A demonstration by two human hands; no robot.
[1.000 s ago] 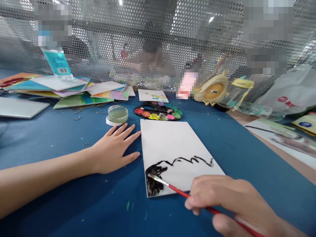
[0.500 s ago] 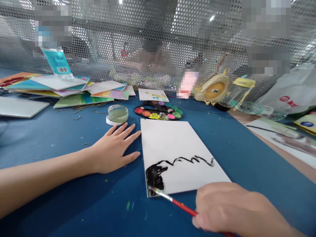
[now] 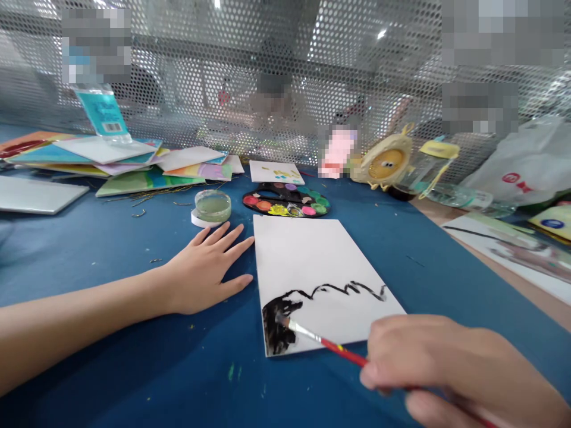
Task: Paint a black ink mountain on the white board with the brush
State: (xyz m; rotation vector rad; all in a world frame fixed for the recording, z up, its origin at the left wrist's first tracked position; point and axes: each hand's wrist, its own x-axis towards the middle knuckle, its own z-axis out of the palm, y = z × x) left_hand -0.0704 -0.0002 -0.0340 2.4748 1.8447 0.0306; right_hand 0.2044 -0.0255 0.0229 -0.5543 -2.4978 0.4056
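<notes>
My right hand [image 3: 428, 356] is closed around a red-handled paintbrush [image 3: 341, 352]. Its bristles touch a black painted patch at the lower left of a white canvas board [image 3: 307, 249]. From that patch a thin, jagged black line runs right across the board. My left hand [image 3: 209, 270] lies flat on the blue table with fingers spread, its fingertips at the board's left edge. Beyond those fingers stands a small round tub of cloudy water [image 3: 213, 206], with a white lid partly beneath it. A black paint palette [image 3: 285, 200] with several colours sits behind the board.
Painted boards [image 3: 151, 172] are piled at the back left, a blue-labelled bottle [image 3: 104, 116] standing on them. A small spotted card [image 3: 275, 172] lies behind the palette. Right of it are a yellow plush item [image 3: 386, 161], a yellow-lidded bottle [image 3: 435, 166] and a plastic bag [image 3: 526, 160]. A perforated metal screen [image 3: 187, 77] closes the back.
My right hand has moved slightly right and up, carrying the brush tip from the board's bottom corner higher into the black patch. My left hand has stayed in place.
</notes>
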